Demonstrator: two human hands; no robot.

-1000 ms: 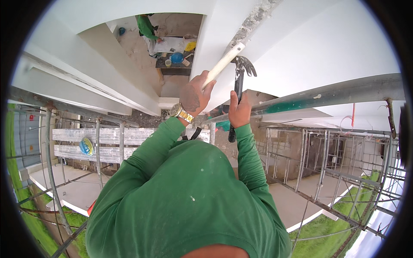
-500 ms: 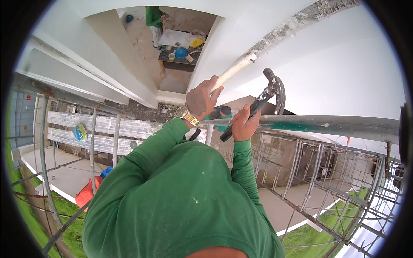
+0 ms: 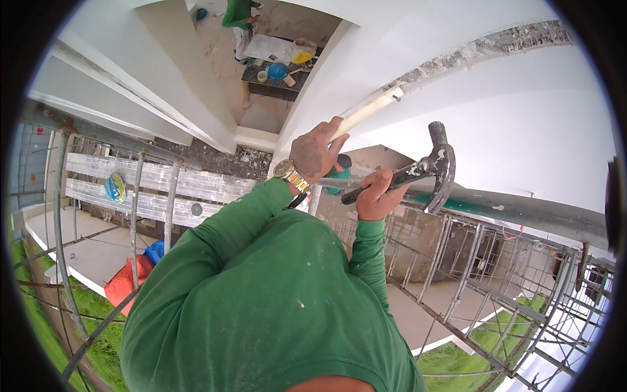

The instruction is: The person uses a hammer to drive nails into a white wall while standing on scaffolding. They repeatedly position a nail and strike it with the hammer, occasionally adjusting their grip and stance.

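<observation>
My left hand [image 3: 313, 151], with a metal watch [image 3: 285, 171] on its wrist, is closed round the near part of a long off-white strip [image 3: 371, 112]. The strip lies along the white wall, its far end at a rough grey groove [image 3: 483, 49], and a small nail-like piece sticks out by that end. In my right hand [image 3: 376, 197] is a black claw hammer [image 3: 443, 162] spattered with white, gripped by its handle. The hammer's head is up and to the right of that hand, apart from the strip.
A metal scaffold rail [image 3: 509, 212] runs past the hammer. Planks [image 3: 140, 171] hold a blue-yellow object [image 3: 115, 187] at the left. A red bag [image 3: 124, 281] hangs lower. Beyond an opening, a person [image 3: 236, 16] stands by a cluttered table [image 3: 261, 88]; another person [image 3: 339, 176] is below.
The hammer has swung down to the right, its handle now flatter. My left hand still holds the strip. The view has shifted slightly.
</observation>
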